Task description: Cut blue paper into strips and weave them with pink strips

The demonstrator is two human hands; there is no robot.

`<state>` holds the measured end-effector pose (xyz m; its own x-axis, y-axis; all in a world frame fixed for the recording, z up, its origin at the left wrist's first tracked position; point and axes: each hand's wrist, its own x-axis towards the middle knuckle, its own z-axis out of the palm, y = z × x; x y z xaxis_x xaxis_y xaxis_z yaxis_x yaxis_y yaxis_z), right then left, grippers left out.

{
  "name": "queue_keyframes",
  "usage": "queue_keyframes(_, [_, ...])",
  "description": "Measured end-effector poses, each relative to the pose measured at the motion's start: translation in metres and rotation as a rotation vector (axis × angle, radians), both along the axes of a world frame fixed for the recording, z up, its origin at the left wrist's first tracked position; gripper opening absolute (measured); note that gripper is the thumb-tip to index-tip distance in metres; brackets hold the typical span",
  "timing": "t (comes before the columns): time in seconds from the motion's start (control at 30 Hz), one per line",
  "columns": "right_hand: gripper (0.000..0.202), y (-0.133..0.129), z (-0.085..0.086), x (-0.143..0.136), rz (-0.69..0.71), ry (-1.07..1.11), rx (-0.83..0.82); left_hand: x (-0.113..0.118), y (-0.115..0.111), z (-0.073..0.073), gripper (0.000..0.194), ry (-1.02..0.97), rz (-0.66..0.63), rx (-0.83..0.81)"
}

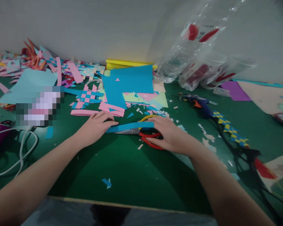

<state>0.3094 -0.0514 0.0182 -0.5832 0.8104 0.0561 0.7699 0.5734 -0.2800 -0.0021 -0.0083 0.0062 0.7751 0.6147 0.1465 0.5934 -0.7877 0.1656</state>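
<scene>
A narrow blue paper strip [132, 126] lies crosswise in front of me. My left hand [97, 127] pinches its left end between thumb and fingers. At the strip's other end, my right hand [171, 133] is closed around the handles of a pair of scissors [152, 141], one loop red and one yellow. The blades point left under and along the strip, and appear closed. The strip's right end reaches my right fingers; whether they grip it too I cannot tell. Behind my hands are pink strips [112, 109] and a blue sheet [134, 80].
A woven pink-and-blue paper piece [87, 96] lies behind my left hand. A pixelated phone-like object [41, 106] with a white cable [21, 150] is left. Paper scraps are piled back left. Plastic-wrapped cups [202, 69] and a dark cord [228, 141] stand or lie right on the green table [85, 175].
</scene>
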Motion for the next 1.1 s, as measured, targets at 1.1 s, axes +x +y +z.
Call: queue_keyframes(1.1, [0.038, 0.004, 0.012, 0.003, -0.051, 0.015, -0.156, 0.0, -0.004, 0.012, 0.03, -0.062, 0.098, 0.106])
